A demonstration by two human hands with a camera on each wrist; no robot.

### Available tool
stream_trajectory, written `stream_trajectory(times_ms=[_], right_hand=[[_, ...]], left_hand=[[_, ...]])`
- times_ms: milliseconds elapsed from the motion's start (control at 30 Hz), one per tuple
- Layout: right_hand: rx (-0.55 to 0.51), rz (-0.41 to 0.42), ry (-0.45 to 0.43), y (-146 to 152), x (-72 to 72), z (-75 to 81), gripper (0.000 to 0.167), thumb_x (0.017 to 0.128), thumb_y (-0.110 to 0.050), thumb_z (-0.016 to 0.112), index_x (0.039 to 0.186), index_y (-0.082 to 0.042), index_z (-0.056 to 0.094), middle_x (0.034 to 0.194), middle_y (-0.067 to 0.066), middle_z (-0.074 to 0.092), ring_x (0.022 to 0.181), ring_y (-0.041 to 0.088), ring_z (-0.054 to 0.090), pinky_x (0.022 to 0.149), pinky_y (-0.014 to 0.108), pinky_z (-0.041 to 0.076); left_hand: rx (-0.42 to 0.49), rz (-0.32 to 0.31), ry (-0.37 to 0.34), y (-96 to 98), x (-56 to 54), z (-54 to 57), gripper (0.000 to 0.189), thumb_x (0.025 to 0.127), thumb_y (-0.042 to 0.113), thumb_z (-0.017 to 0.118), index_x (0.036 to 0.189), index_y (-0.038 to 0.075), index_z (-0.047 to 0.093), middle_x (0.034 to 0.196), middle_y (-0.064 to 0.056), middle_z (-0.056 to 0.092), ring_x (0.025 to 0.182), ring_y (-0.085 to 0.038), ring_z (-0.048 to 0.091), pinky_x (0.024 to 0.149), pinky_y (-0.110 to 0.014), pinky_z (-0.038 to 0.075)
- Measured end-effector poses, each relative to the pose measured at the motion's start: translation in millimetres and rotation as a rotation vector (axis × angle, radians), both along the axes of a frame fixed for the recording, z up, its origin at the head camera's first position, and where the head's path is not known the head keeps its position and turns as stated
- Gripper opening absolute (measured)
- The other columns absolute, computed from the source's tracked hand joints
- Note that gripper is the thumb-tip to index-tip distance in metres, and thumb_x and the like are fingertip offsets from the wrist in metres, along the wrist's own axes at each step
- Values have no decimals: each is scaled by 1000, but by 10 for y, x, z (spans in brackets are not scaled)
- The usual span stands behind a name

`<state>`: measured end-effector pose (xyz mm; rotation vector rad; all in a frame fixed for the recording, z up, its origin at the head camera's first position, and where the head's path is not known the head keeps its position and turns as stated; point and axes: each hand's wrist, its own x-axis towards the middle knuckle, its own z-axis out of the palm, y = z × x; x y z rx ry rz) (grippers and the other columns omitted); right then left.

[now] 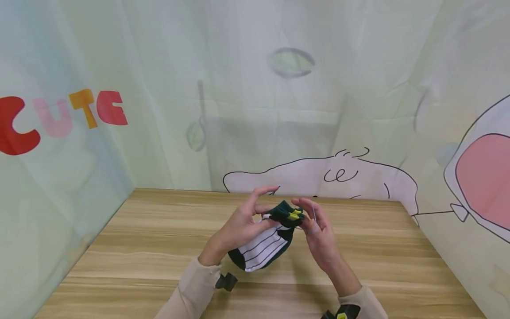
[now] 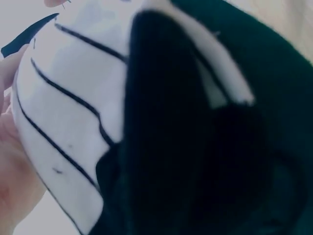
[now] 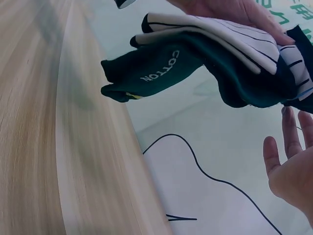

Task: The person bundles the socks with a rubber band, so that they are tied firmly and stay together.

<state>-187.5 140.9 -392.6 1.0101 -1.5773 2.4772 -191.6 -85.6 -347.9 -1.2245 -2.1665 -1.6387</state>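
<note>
A bundle of dark green and white socks (image 1: 264, 246) with black stripes hangs between my hands above the table. My left hand (image 1: 239, 221) pinches it near the cuff, thumb on the near side and index finger raised. To the right, my right hand (image 1: 320, 237) is at the cuff end with its fingers spread. A thin translucent strand (image 1: 314, 213) shows by the right fingers; its full shape is unclear. In the right wrist view, the socks (image 3: 171, 73) carry the word COTTON, and a narrow blue line (image 3: 305, 91) crosses their right end. Striped fabric (image 2: 73, 107) fills much of the left wrist view.
The wood-grain table (image 1: 139, 248) spreads below both hands. A printed curtain (image 1: 247, 88) stands behind it and along both sides. Dark wrist devices (image 1: 226, 282) are worn at the sleeves.
</note>
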Motion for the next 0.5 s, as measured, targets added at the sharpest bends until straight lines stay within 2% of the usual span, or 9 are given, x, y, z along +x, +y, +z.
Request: stream_trajectory(times_ms=[100, 167, 200, 300, 433, 500], right_hand=[[34, -20, 11, -8, 4, -12, 33, 106, -23, 51, 139, -17, 52, 142, 5, 52, 134, 22, 45, 106, 32, 40], [60, -31, 18, -13, 6, -18, 35, 105, -26, 53, 139, -17, 52, 142, 5, 52, 136, 23, 42, 106, 31, 39], [74, -37, 27, -14, 7, -21, 36, 105, -27, 53, 139, -16, 52, 142, 5, 53, 136, 24, 42, 107, 32, 39], [115, -45, 46, -15, 14, -20, 40, 103, -31, 56, 140, -15, 52, 141, 5, 54, 133, 24, 47, 104, 33, 42], [180, -29, 61, 8, 19, -17, 44, 102, -32, 59, 140, -13, 50, 143, 9, 53, 127, 23, 53, 98, 36, 48], [211, -10, 71, 15, 24, -15, 46, 102, -30, 60, 141, -9, 48, 143, 10, 53, 125, 24, 55, 96, 37, 50]], left_hand=[[-23, -17, -44, -6, 16, 7, 72, 93, -2, 68, 152, 19, 32, 113, -5, 74, 96, -15, 71, 105, -41, 40], [-37, -17, -77, -11, 25, 14, 74, 93, 0, 68, 153, 22, 30, 112, -5, 74, 90, -14, 72, 95, -37, 49], [-46, -16, -88, -12, 30, 20, 74, 93, 0, 68, 153, 22, 30, 111, -4, 74, 90, -14, 72, 94, -35, 49], [-71, -13, -112, -12, 37, 27, 77, 93, 1, 69, 154, 24, 28, 109, -3, 75, 94, -13, 71, 107, -43, 37], [-106, -16, -131, -3, 31, 15, 82, 92, 4, 71, 156, 25, 25, 106, -1, 75, 96, -12, 71, 113, -52, 24], [-123, -22, -145, -4, 27, 5, 84, 92, 5, 72, 156, 26, 24, 103, 0, 76, 93, -11, 71, 109, -47, 33]])
